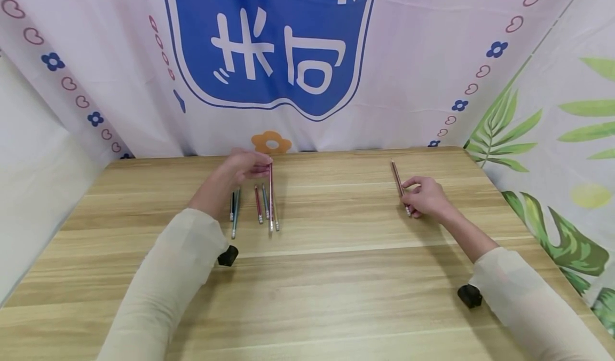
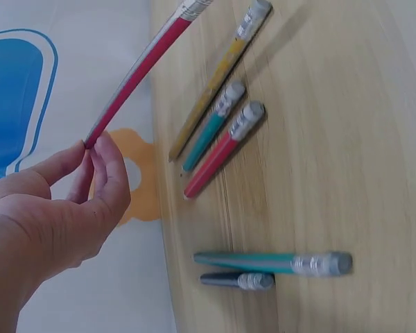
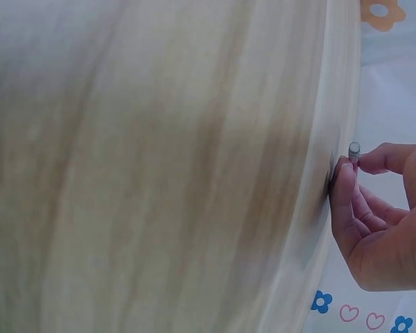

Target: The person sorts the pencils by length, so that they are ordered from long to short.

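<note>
My left hand (image 1: 247, 166) pinches a red pencil with a silvery stripe (image 2: 142, 73) by its far end, at the back of the table. Its eraser end points toward me. Below and beside it on the wood lie a yellow pencil (image 2: 215, 84), a short teal pencil (image 2: 209, 135), a short red pencil (image 2: 213, 161), a longer teal pencil (image 2: 263, 262) and a short dark pencil (image 2: 222, 279). Over at the right, my right hand (image 1: 425, 196) holds a dark reddish-brown pencil (image 1: 396, 175) near its eraser end; in the right wrist view mostly that end shows between the fingertips.
The wood-grain table (image 1: 326, 275) meets a white printed curtain (image 1: 413, 83) along its back edge. A leaf-patterned cloth (image 1: 552, 152) hangs at the right side. A small black device sits under each sleeve cuff.
</note>
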Motion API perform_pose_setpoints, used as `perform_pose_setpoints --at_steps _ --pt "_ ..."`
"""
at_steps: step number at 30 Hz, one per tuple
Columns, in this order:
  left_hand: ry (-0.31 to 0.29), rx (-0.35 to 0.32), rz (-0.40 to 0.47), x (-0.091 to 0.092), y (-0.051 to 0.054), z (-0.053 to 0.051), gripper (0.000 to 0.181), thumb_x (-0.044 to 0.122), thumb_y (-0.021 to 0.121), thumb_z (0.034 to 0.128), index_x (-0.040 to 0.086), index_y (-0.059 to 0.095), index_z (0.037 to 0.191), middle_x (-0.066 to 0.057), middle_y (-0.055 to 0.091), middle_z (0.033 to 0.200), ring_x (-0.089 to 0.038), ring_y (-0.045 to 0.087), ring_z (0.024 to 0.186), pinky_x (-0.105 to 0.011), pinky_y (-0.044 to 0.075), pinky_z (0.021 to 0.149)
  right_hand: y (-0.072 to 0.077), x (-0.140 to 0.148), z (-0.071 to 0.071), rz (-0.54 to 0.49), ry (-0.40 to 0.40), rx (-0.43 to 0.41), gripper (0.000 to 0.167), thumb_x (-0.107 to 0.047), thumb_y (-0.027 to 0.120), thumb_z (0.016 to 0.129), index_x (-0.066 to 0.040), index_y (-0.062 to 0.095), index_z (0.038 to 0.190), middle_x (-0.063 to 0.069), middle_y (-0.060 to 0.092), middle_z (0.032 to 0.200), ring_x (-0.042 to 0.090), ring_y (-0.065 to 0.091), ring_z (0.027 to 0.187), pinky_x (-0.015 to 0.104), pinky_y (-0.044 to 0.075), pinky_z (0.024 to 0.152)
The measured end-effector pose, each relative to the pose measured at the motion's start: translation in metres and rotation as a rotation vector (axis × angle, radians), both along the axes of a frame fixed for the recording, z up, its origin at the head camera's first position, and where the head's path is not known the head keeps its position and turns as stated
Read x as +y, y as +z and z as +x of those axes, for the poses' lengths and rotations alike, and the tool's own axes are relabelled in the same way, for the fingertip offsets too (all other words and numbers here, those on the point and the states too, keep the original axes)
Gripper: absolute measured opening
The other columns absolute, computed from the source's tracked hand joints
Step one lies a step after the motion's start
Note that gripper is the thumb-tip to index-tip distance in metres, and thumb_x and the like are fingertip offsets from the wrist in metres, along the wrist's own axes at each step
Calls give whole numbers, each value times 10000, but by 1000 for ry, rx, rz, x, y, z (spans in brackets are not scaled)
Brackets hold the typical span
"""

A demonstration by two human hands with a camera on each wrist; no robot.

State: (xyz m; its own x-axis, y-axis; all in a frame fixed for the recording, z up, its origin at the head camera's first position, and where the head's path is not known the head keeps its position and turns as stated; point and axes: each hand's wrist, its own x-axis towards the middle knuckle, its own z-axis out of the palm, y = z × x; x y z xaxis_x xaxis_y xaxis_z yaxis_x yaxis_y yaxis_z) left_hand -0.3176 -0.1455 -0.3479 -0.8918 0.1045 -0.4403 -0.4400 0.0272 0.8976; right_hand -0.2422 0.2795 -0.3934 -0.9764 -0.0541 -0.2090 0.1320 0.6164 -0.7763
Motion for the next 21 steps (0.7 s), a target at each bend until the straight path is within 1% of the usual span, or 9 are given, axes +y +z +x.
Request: perform_pose_setpoints --at_steps 3,8,10,13,15,18,20,21 --pt "-20 -7 5 5 -2 -1 65 -49 606 1006 9 633 1012 -36 686 755 -120 671 686 -233 639 842 1 2 0 -3 -11 -7 417 32 613 939 144 503 1325 75 676 721 89 603 546 230 591 475" --pt "-15 -11 3 13 -4 -2 109 -53 633 990 -24 643 1094 -55 702 783 -133 684 690 -256 639 866 1 5 0 4 -21 -32 387 26 614 955 145 510 1309 64 666 718 91 603 554 226 595 490" --pt "-14 -9 -2 16 -4 -2 182 -50 643 984 -40 642 1166 -56 707 784 -142 690 701 -276 634 898 2 6 0 13 -21 -37 376 21 620 955 143 522 1297 56 662 712 95 601 557 224 588 488" --pt "-23 -4 0 21 -4 -2 309 -48 646 984 -74 602 1289 -60 713 789 -149 698 710 -279 640 882 2 7 1 12 -15 -46 383 14 644 951 147 533 1293 49 657 708 97 598 565 224 576 479" --pt "-24 0 12 25 -5 -2 330 -56 645 982 -93 591 1305 -62 713 787 -150 699 702 -283 645 870 3 8 1 10 -9 -54 387 10 657 949 146 538 1292 47 660 711 98 596 571 225 568 474" --pt "-27 7 25 30 -6 -2 264 -66 641 979 -90 619 1241 -62 708 785 -151 700 698 -274 657 812 3 10 1 11 6 -53 379 6 678 944 145 551 1273 42 668 714 94 593 569 223 561 467" --pt "-25 12 27 33 -5 -1 231 -68 646 975 -79 635 1205 -71 711 806 -156 704 703 -287 659 819 3 10 1 16 18 -43 364 11 683 938 149 559 1252 42 675 711 94 593 565 225 563 465" --pt "-28 15 22 34 -5 -1 247 -64 649 975 -83 632 1221 -72 713 814 -158 706 713 -289 658 821 3 10 2 19 23 -36 355 14 686 935 151 564 1239 43 676 705 94 592 561 226 564 464"
